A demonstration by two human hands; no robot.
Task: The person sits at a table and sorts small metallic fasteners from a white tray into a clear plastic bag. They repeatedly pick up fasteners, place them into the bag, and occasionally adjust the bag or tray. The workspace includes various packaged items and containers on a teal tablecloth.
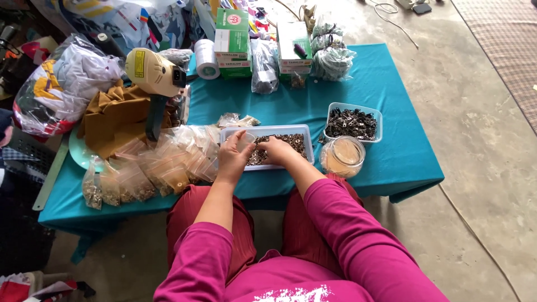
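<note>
A clear rectangular tray point(306, 133) full of small dark metal bits sits near the front edge of the teal-covered table point(391, 100). My left hand point(232, 156) holds a small clear plastic bag point(245, 141) at the tray's left end. Over the tray, my right hand point(277, 150) rests on the metal bits with fingers curled, beside the bag's mouth. Whether it pinches any pieces is hidden.
A pile of filled small bags point(151, 168) lies left of the tray. To the right stand a round clear jar point(343, 156) and a second tray of dark clips point(352, 123). Further back are boxes point(232, 42), a tape roll point(206, 59), a yellow-cream hand tool point(154, 72) and mustard fabric point(114, 114).
</note>
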